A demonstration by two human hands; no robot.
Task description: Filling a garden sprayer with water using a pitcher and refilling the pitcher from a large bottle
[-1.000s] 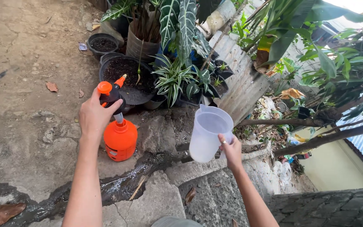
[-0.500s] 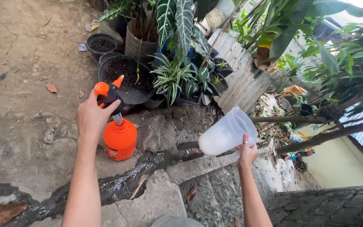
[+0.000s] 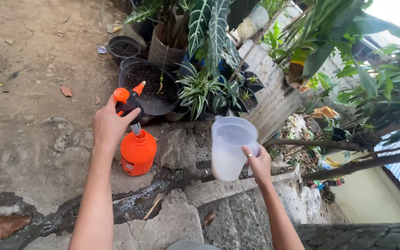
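Head view: outdoor yard, cracked wet concrete ground (image 3: 33, 153), potted plants (image 3: 200, 88) behind. Orange sprayer (image 3: 138, 152) stands on ground; left hand (image 3: 109, 126) fingers clamped on its pump head. Right hand (image 3: 259, 165) fingers clamped on upright translucent jug (image 3: 228, 147).

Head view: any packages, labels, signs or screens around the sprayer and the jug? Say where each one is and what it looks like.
Label: a small pale patch low on the orange sprayer bottle, under the left hand; too small to make out.
Wrapper scrap: a small bluish bit on the ground left of the small black pot.
No signs or screens show; the pitcher in the right hand is plain translucent white.
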